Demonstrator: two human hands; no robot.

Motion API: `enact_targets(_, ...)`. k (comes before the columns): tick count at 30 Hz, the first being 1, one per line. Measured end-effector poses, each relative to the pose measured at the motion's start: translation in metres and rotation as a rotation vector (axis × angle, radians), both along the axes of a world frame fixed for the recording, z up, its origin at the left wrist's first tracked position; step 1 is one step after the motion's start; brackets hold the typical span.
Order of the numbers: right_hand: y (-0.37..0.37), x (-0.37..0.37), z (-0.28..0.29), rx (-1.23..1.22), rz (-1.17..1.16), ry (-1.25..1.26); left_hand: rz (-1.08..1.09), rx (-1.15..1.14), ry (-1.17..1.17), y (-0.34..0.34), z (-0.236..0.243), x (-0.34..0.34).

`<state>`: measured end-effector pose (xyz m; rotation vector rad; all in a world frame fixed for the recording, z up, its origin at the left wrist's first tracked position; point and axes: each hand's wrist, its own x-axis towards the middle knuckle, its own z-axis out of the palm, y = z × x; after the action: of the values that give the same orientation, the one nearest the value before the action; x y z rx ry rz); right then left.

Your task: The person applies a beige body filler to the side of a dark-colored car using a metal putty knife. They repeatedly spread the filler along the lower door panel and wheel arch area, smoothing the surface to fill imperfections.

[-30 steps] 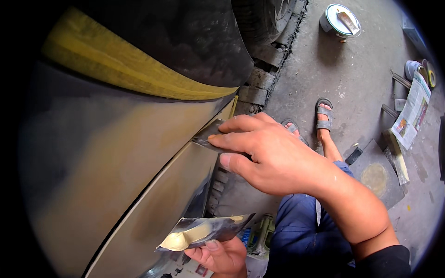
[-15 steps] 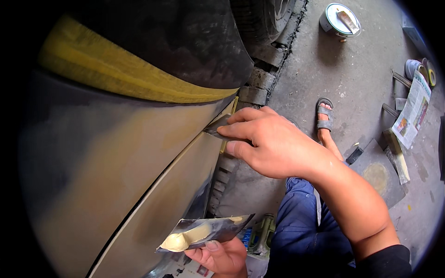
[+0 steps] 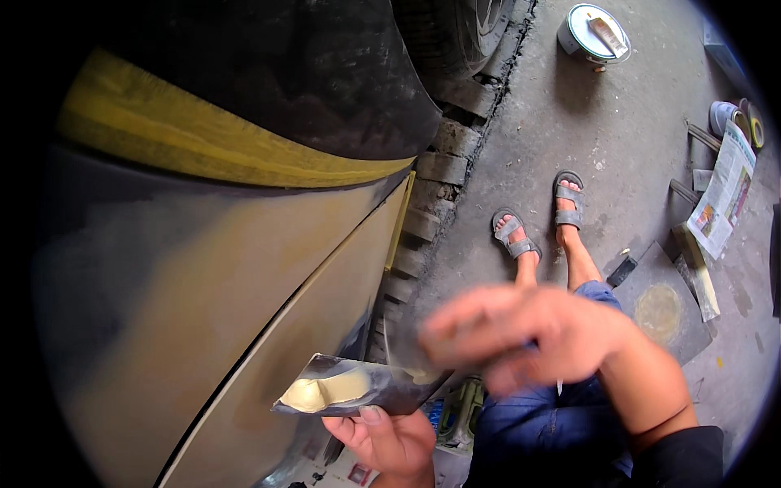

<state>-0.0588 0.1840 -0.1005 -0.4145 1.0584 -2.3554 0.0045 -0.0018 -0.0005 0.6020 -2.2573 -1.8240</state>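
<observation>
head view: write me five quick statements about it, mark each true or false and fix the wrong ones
1. The left hand holds a dark flat sheet carrying cream-coloured paste. True.
2. The right hand is pressed against the car panel. False: the right hand, blurred, is clear of the car panel.
3. The bucket lies on its side. False: the bucket stands upright on the floor.
4. Grey strapped sandals are worn on both feet. True.
5. The curved band above the car panel is red. False: the curved band is yellow.
</observation>
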Motion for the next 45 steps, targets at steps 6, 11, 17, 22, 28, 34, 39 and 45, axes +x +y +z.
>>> enact_targets(6,-0.009,0.028,-0.022,0.607,-0.053,0.132,-0.013,-0.06,0.065,0.001,0.001,-0.003)
enact_targets(11,-0.04,-0.007,-0.007,0.738,-0.224,0.042,0.036,-0.128,0.074,-0.001,0.0,0.001)
enact_targets(17,-0.051,-0.023,-0.002,0.718,-0.276,0.091,0.031,-0.096,0.038,-0.007,0.002,0.008)
enact_targets(22,-0.053,-0.025,-0.001,0.723,-0.292,0.1,0.036,-0.089,0.032,-0.005,0.002,0.01)
enact_targets(28,-0.058,-0.025,-0.02,0.796,-0.275,0.1,0.029,-0.089,0.022,-0.009,0.002,0.01)
enact_targets(34,-0.061,-0.025,-0.041,0.846,-0.243,0.064,0.018,-0.13,0.018,-0.009,0.001,0.009)
enact_targets(39,-0.037,-0.017,-0.036,0.66,-0.237,0.007,-0.004,-0.067,-0.009,-0.006,0.001,0.003)
enact_targets(45,0.009,0.012,-0.003,0.235,0.07,0.135,0.044,-0.054,0.016,-0.002,-0.002,-0.005)
